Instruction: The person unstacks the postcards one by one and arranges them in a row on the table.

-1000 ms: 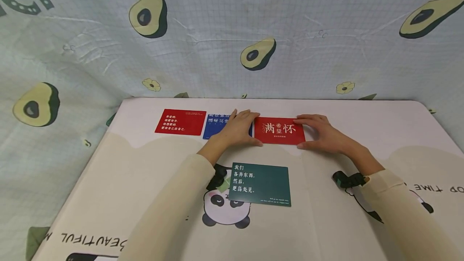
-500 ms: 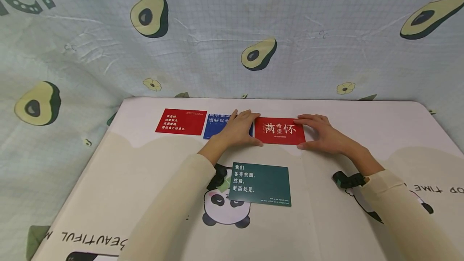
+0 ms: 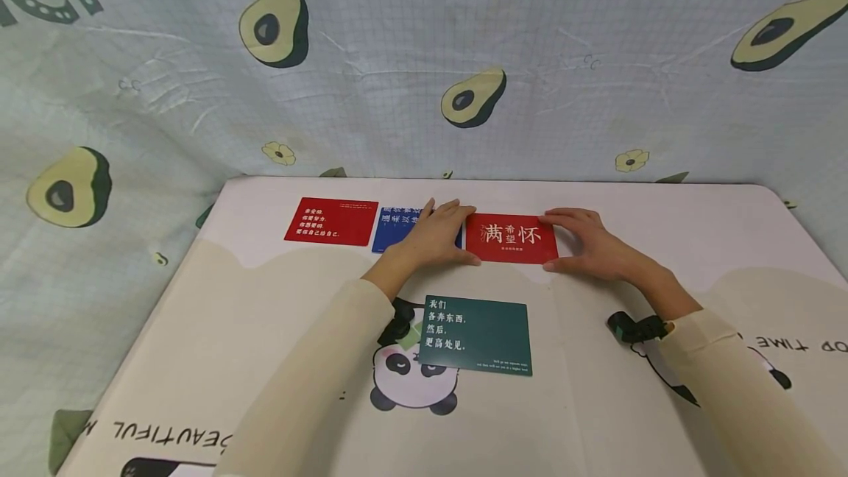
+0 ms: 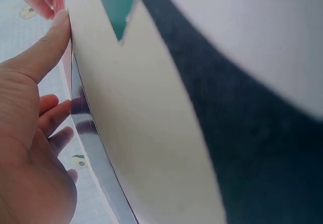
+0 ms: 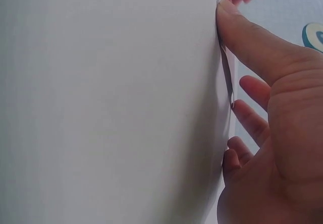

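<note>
In the head view, a red postcard (image 3: 511,239) with large white characters lies flat near the table's back edge. My left hand (image 3: 430,235) spans its left end, thumb at the lower corner and index finger at the upper one. The same hand partly covers a blue postcard (image 3: 396,228). At the right end, my right hand (image 3: 589,245) grips the red postcard's corners between thumb and index finger. Its thumb (image 5: 242,24) meets a thin edge in the right wrist view. Another red postcard (image 3: 331,221) lies farther left. Closer to me is a dark green postcard (image 3: 475,336).
A table mat (image 3: 265,315) printed with pandas and lettering covers the table. Behind it hangs a pale curtain (image 3: 371,35) with avocado prints. A dark strap (image 3: 637,328) sits at my right wrist.
</note>
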`<move>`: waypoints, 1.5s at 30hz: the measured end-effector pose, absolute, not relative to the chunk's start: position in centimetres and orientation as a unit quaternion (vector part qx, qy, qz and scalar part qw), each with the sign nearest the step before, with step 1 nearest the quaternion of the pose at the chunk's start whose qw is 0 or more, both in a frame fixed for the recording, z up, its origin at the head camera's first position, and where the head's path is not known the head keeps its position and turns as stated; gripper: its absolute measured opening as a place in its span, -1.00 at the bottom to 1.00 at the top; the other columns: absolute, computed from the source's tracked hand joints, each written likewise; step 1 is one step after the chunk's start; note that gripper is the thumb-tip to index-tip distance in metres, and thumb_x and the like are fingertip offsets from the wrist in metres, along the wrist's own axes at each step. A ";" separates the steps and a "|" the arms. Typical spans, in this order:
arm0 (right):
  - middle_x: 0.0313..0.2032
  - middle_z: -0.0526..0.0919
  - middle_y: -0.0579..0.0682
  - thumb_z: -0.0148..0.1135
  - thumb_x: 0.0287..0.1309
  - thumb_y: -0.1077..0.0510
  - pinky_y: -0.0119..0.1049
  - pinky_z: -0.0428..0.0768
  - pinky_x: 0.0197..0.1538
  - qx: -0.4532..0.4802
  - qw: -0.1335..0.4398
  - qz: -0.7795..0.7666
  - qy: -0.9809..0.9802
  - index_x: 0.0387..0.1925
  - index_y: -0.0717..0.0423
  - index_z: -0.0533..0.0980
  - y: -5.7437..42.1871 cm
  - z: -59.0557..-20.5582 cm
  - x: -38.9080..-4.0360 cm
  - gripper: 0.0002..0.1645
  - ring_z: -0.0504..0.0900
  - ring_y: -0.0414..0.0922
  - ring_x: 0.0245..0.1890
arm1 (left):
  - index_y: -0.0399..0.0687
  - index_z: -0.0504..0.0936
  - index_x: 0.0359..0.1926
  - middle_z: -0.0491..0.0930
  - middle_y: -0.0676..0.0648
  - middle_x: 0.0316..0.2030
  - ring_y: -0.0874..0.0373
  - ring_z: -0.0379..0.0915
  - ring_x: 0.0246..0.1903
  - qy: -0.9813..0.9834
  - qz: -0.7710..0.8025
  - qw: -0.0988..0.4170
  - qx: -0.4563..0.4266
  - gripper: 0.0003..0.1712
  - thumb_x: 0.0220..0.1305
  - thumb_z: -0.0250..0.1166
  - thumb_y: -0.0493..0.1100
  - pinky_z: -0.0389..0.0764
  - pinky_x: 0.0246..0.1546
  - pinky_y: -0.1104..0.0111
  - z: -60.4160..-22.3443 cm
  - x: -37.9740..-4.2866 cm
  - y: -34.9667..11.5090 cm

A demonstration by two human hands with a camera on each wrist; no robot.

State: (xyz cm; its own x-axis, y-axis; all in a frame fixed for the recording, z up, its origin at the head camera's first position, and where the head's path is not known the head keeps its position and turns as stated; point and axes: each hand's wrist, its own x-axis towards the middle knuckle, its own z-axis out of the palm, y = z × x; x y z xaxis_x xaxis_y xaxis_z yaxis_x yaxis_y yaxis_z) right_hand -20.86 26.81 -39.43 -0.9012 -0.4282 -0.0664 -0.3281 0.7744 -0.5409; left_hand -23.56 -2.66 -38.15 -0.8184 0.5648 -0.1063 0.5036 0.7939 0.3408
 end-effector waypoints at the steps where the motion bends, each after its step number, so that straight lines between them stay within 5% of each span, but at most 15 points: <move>1: 0.36 0.10 0.20 0.51 -0.11 -0.02 0.24 0.43 0.09 -0.201 0.093 -0.268 0.938 0.38 0.07 0.23 26.8 -39.4 -20.9 0.02 -0.09 0.20 0.35 | -0.05 0.13 0.45 0.16 -0.06 0.41 0.04 -0.16 0.44 0.942 0.149 0.102 0.284 0.06 0.04 0.38 0.24 -0.38 0.39 0.07 -38.1 -23.6 -2.6; 20: 0.35 0.12 0.21 0.51 -0.13 0.02 0.24 0.45 0.07 -0.197 0.089 -0.275 0.937 0.37 0.09 0.22 26.6 -39.2 -20.6 0.04 -0.07 0.21 0.35 | -0.06 0.12 0.45 0.15 -0.06 0.41 0.04 -0.17 0.44 0.943 0.140 0.103 0.283 0.06 0.05 0.38 0.23 -0.38 0.39 0.05 -38.1 -23.4 -2.6; 36: 0.35 0.09 0.27 0.49 -0.10 -0.10 0.36 0.25 0.16 -0.187 0.083 -0.255 0.945 0.39 0.12 0.19 27.3 -37.4 -20.0 0.07 -0.04 0.26 0.33 | -0.02 0.11 0.46 0.11 -0.08 0.42 0.06 -0.19 0.44 0.926 0.221 0.093 0.291 0.07 0.03 0.43 0.17 -0.36 0.40 0.09 -35.8 -22.8 -3.1; 45: 0.33 0.13 0.26 0.45 -0.02 -0.11 0.28 0.46 0.01 -0.169 0.064 -0.267 0.947 0.40 0.08 0.18 26.8 -36.0 -17.1 0.02 0.01 0.26 0.31 | -0.05 0.12 0.45 0.13 -0.13 0.41 0.00 -0.09 0.42 0.902 0.298 0.081 0.303 0.09 -0.03 0.48 0.09 -0.14 0.40 0.07 -33.5 -19.5 -4.7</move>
